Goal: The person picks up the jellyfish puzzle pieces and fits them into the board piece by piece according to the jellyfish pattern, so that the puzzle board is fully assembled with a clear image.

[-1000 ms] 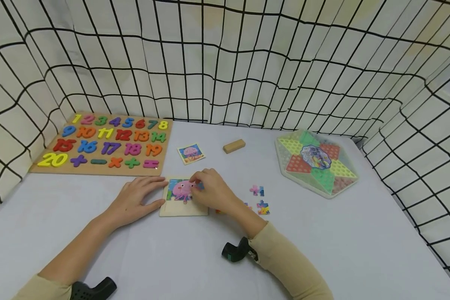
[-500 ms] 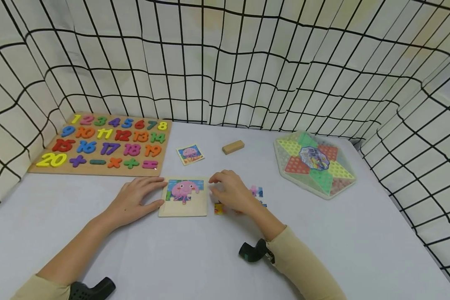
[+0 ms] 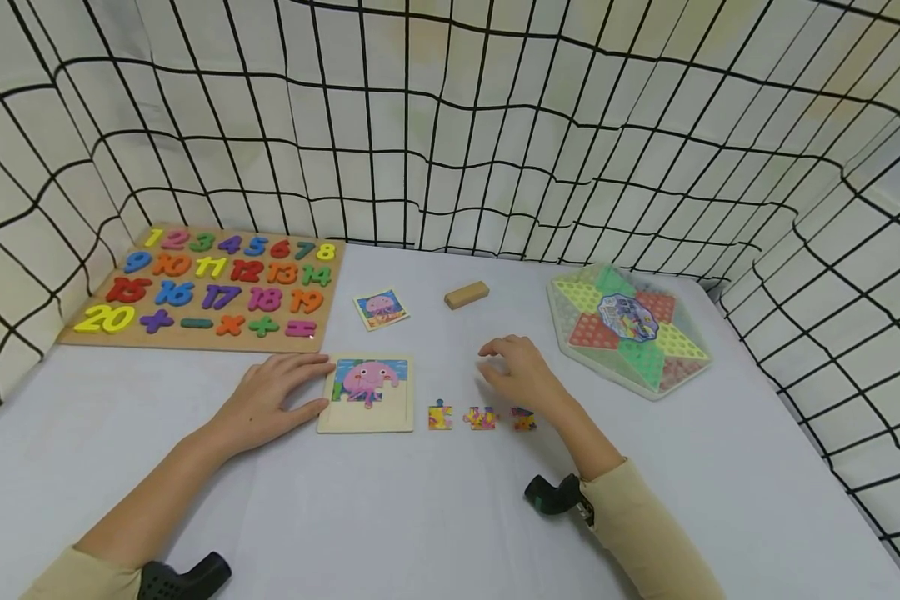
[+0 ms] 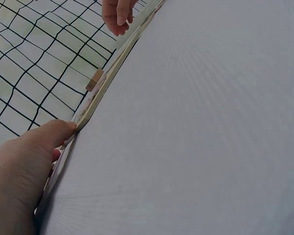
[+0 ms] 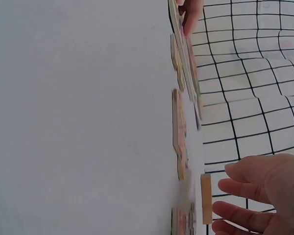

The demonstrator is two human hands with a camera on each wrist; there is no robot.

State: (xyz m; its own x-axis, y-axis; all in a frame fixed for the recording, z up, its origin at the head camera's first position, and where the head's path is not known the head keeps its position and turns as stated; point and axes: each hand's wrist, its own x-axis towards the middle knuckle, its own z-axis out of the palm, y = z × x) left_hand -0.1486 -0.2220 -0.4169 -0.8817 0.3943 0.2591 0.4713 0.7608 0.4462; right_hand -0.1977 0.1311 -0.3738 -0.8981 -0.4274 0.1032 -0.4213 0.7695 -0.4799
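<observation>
A light wooden puzzle board (image 3: 367,419) lies on the white table, its upper part filled with pieces showing a pink octopus on blue. My left hand (image 3: 277,400) rests against the board's left edge, thumb and fingertips touching it. In the left wrist view the thumb (image 4: 56,133) lies along that edge. Right of the board is a row of loose puzzle pieces: a yellow one (image 3: 440,417), a pink and yellow one (image 3: 482,418) and a darker one (image 3: 523,419). My right hand (image 3: 528,379) hovers over the right end, fingers loosely bent around nothing, covering the spot behind it.
A number board (image 3: 195,287) lies at the back left. Behind the puzzle are a small octopus picture card (image 3: 381,308) and a wooden block (image 3: 467,294). A hexagonal star game box (image 3: 630,327) sits at the right. Black wire mesh (image 3: 450,150) encloses the table.
My right hand has left the puzzle board's right side and moved right past the loose pieces, uncovering the front row and hiding the ones behind. My left hand stays at the board's edge.
</observation>
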